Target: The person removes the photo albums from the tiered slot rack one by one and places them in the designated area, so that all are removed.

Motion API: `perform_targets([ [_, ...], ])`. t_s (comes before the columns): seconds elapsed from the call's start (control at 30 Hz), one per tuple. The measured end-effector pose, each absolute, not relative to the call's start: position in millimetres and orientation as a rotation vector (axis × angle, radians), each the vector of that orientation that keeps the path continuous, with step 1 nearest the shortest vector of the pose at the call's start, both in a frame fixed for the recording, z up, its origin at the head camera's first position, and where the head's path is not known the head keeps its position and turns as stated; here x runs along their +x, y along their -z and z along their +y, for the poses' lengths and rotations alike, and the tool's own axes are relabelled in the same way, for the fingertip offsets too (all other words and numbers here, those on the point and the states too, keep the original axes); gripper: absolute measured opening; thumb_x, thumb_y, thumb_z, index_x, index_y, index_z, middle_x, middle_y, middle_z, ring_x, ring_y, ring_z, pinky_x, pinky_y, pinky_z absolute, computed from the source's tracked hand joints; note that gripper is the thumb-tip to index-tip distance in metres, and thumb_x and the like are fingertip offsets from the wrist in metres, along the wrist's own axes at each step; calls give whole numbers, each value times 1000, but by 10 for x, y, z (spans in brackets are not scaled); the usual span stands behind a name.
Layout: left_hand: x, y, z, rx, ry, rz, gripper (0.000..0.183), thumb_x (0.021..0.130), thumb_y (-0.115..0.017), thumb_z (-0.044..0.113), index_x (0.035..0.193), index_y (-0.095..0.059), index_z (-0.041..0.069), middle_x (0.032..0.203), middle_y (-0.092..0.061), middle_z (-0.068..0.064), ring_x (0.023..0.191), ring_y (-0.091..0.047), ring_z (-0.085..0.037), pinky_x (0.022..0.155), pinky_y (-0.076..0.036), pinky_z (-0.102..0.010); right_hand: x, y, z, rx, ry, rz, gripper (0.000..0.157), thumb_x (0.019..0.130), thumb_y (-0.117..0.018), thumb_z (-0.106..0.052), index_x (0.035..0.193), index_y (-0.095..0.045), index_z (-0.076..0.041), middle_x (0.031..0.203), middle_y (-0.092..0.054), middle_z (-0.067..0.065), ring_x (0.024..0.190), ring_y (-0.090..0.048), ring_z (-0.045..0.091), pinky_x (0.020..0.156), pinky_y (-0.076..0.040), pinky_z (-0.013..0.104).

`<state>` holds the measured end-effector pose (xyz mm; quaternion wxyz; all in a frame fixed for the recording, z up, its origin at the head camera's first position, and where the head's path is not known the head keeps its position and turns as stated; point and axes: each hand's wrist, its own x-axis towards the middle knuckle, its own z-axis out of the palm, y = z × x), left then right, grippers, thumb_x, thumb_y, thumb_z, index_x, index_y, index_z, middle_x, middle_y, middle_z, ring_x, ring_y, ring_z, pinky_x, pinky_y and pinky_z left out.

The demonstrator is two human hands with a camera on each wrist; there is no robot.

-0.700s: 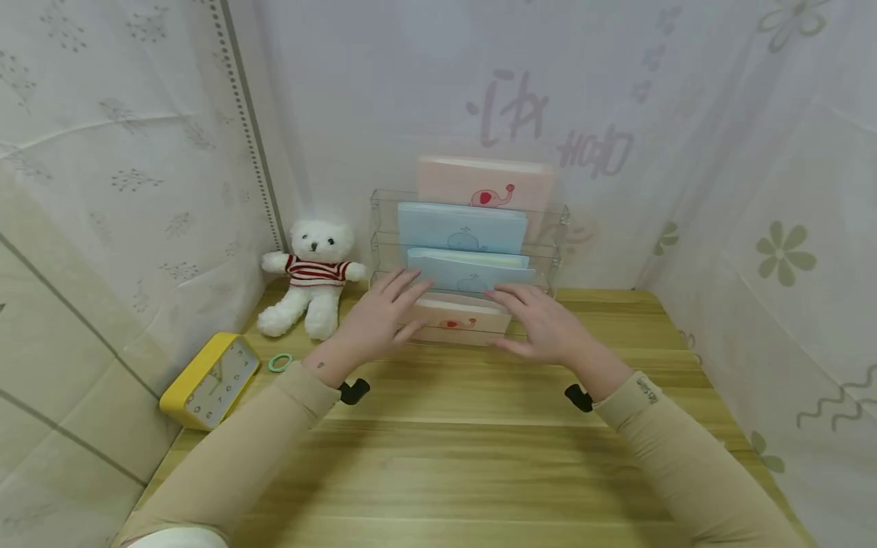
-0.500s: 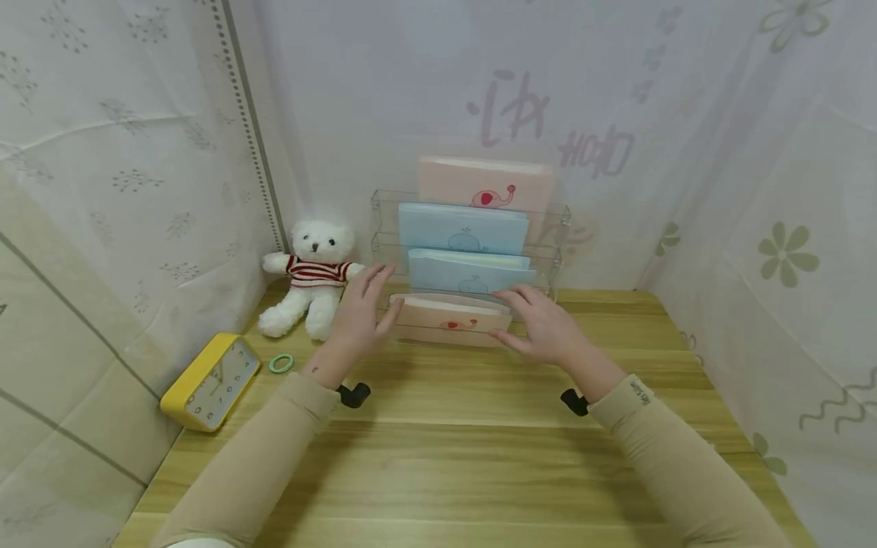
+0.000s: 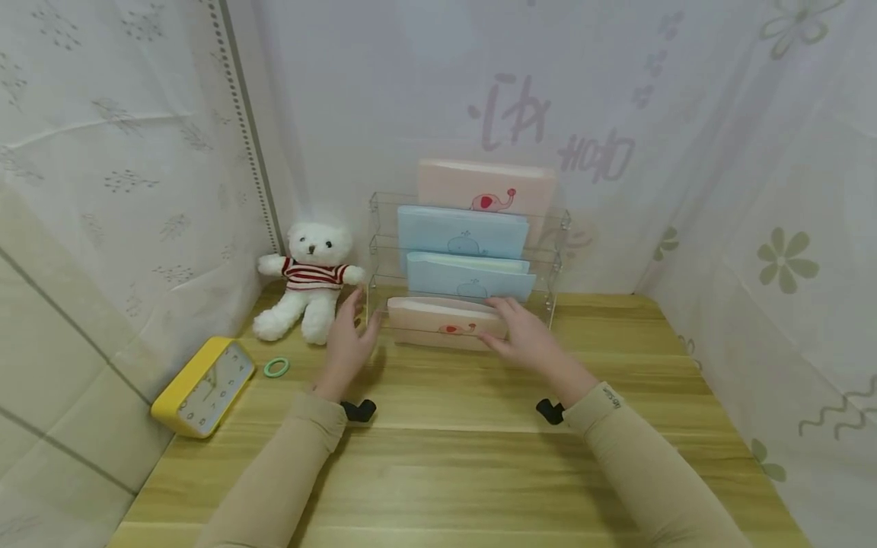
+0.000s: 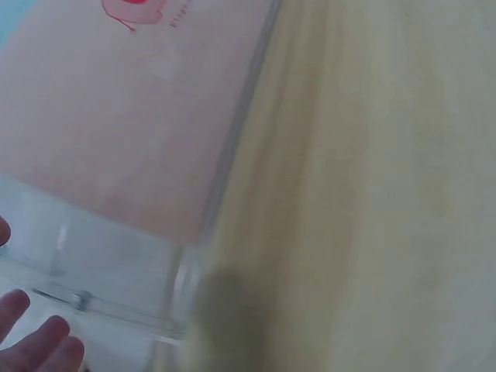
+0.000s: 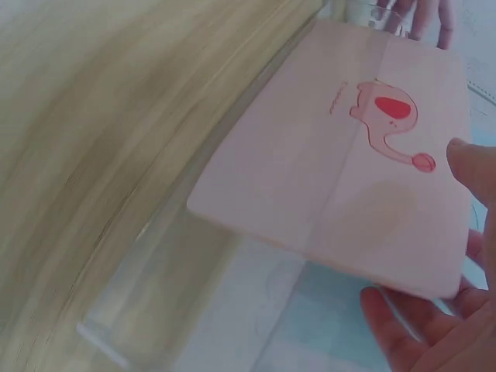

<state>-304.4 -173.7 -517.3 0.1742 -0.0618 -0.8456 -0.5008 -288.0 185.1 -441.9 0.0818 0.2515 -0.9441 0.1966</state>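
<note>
A clear acrylic rack (image 3: 372, 262) stands on the wooden table, with notebooks upright in its tiers. In the front tier is a pink notebook (image 3: 418, 323) with a red elephant drawing. At its right end my right hand (image 3: 530, 342) holds it, thumb on the front and fingers behind the edge, as the right wrist view shows. My left hand (image 3: 346, 350) is beside the rack's left end, thumb and fingers apart, holding nothing. Its fingertips (image 4: 46, 337) show near the clear end of the rack in the left wrist view.
Behind are two blue notebooks (image 3: 438, 278) and a taller pink notebook (image 3: 445, 183). A white teddy bear (image 3: 315, 274) sits left of the rack. A yellow clock (image 3: 205, 388) and a green ring (image 3: 277, 367) are at the left. Printed curtains surround the table (image 3: 438, 472).
My left hand has moved left from the front of the pink notebook to the rack's left end. My right hand has shifted slightly left and closed around the notebook's right end.
</note>
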Motion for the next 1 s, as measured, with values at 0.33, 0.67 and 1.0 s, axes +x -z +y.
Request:
perform_targets([
  [0.33, -3067, 5444, -1758, -151, 1561, -2319, 53, 116, -56, 18, 167, -43, 14, 164, -55, -25, 141, -64, -47, 116, -55, -61, -2984, 4489, 1561, 752, -615, -2709, 49, 110, -71, -36, 155, -62, -20, 143, -71, 10, 129, -71, 34, 107, -61, 53],
  [0.67, -3099, 5573, -1781, -140, 1527, -2418, 50, 119, -49, 29, 168, -42, 17, 160, -59, -25, 136, -68, -49, 113, -54, -65, -2989, 4600, 1497, 757, -649, -2469, 27, 106, -72, -8, 127, -84, -22, 108, -78, 4, 97, -72, 26, 82, -62, 43],
  [1.0, -3117, 5597, -1786, -129, 1514, -2425, 52, 119, -49, 30, 169, -41, 17, 160, -59, -25, 132, -69, -50, 110, -56, -65, -2866, 4292, 1551, 663, -731, -2150, 29, 97, -73, 5, 107, -89, -16, 95, -81, 7, 89, -70, 31, 72, -58, 45],
])
